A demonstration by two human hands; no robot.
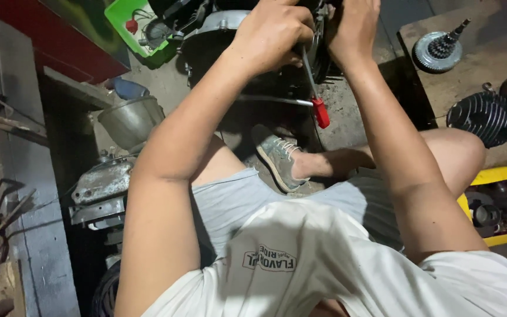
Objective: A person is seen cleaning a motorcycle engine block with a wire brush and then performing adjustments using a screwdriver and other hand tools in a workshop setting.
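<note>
Left hand (272,32) clenched around red-tipped tool (315,94), steadied against dark engine (218,35); right hand (353,26) pressed alongside for bracing, grip state unclear.

The screwdriver (315,94) has a bright, smooth metal shaft and a glossy red plastic handle. The engine casing (221,23) shows dull grey cast metal beside black, grimy parts. The cylinder (483,116) is dark, matt ribbed metal, and the gear cluster (439,50) is bare steel with a faint sheen. They lie on a rough, stained wooden surface (488,35). The green tray (125,35) and yellow tray (500,176) are smooth plastic. The shoe (277,155) is worn grey cloth, and the floor (347,117) is gritty concrete.
</note>
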